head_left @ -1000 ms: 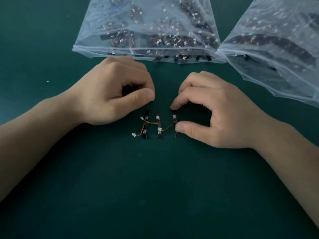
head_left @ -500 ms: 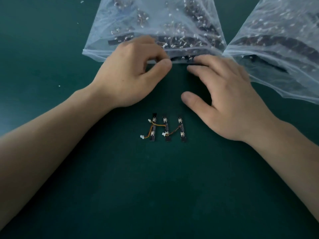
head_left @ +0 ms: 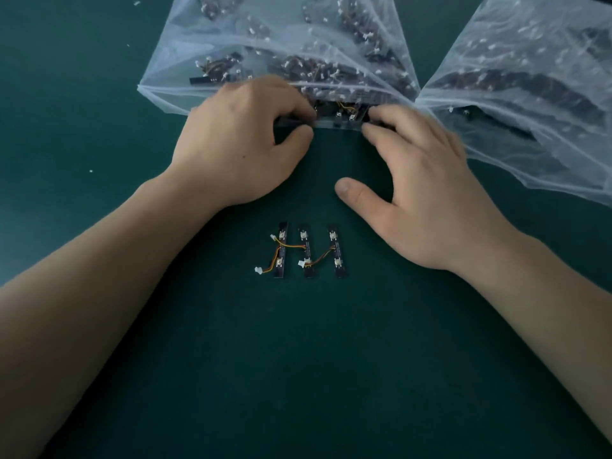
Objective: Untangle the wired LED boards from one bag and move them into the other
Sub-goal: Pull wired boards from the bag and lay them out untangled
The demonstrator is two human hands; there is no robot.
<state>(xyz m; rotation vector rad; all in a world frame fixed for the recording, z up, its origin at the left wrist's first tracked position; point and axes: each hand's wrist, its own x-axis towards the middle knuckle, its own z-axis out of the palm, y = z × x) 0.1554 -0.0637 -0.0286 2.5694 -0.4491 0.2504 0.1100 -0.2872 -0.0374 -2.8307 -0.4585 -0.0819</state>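
On the dark green table (head_left: 298, 376) lie two clear plastic bags, side by side and touching at their near corners. The first bag (head_left: 265, 44), at the far centre, is full of wired LED boards, dark strips with white connectors, all mixed together so that I cannot count them. Its mouth points toward the person. The second bag (head_left: 530, 61), at the far right, also holds many dark boards, lying in a long heap.

Both hands are at the mouth of the first bag. The left hand (head_left: 241, 144) has curled fingers, and its thumb and forefinger are closed together on the near edge of this bag; a dark strip shows between them, but it is blurred. The right hand (head_left: 420, 187) has its fingertips at the same edge, more to the right, while the thumb is spread wide and well apart from the fingers. If these fingertips hold something, I cannot tell.

Nearer to the person, between the two forearms, three LED boards (head_left: 309, 251) lie flat and parallel on the table, untouched. Each carries two white LEDs. Thin orange and yellow wires join them in a chain, and three small white connectors are seen beside them.
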